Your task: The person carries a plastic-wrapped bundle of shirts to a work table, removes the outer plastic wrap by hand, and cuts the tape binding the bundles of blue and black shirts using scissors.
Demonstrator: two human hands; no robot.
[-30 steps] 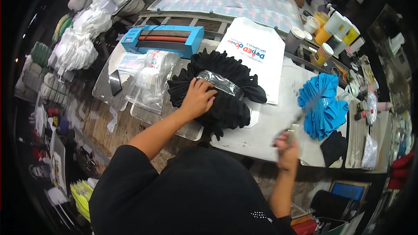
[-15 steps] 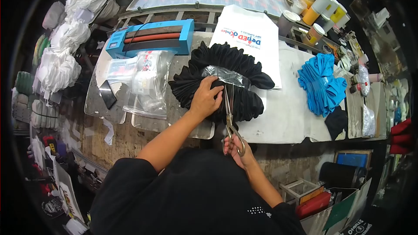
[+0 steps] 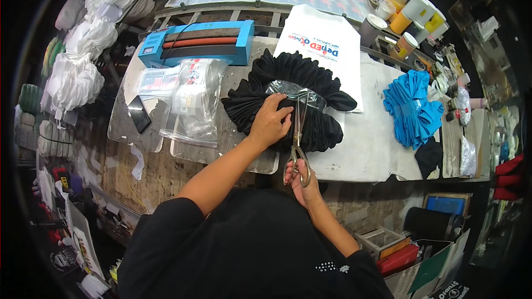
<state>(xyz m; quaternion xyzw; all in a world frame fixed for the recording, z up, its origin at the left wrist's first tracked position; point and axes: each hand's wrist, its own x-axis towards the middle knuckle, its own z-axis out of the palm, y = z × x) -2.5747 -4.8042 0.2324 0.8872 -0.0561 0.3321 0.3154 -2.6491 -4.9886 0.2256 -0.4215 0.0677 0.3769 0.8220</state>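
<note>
A bundle of black cloth (image 3: 277, 69) lies on the table, wrapped round its middle by a clear plastic band (image 3: 310, 98). My left hand (image 3: 271, 122) presses on the bundle at the band's near edge, its fingers bent against the cloth and plastic. In my right hand (image 3: 302, 180) are metal scissors (image 3: 297, 147), held by the handles. Their blades point away from me, close together, with the tips at the band. Whether the tips are under the plastic I cannot tell.
A blue sealing machine (image 3: 244, 41), clear plastic bags (image 3: 194, 108) and a phone (image 3: 139, 114) lie left of the bundle. Behind it is a white printed bag (image 3: 338, 39). Blue cloth (image 3: 413, 109) and ink jars (image 3: 403, 46) stand at the right.
The scissors came from the right to the black bundle, at first with blades apart, now closer together. My left hand has stayed on the bundle.
</note>
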